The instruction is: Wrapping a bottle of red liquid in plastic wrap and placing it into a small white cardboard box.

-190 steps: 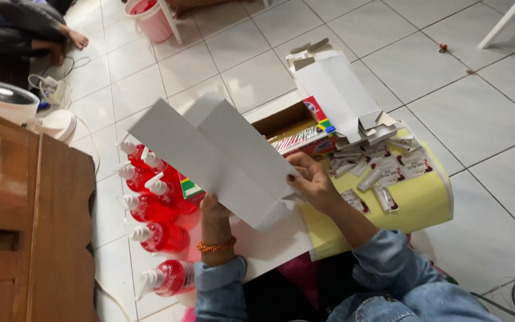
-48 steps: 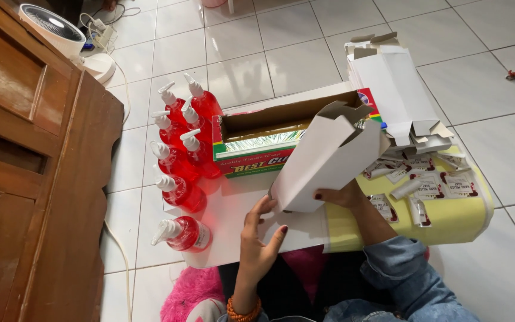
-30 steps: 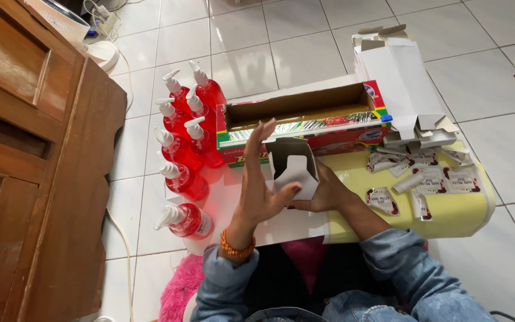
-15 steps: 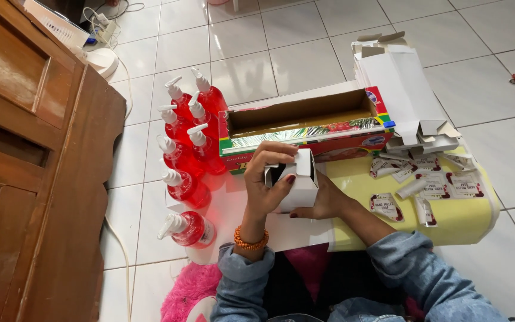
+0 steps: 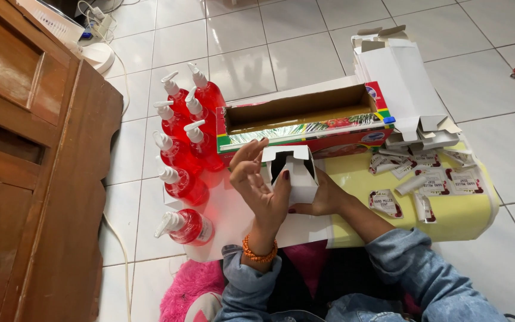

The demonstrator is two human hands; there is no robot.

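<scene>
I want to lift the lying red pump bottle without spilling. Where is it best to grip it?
Probably around the round body of the lying bottle, coming from above. It lies on its side apart from the upright bottles, and its white pump looks thin and movable.
</scene>
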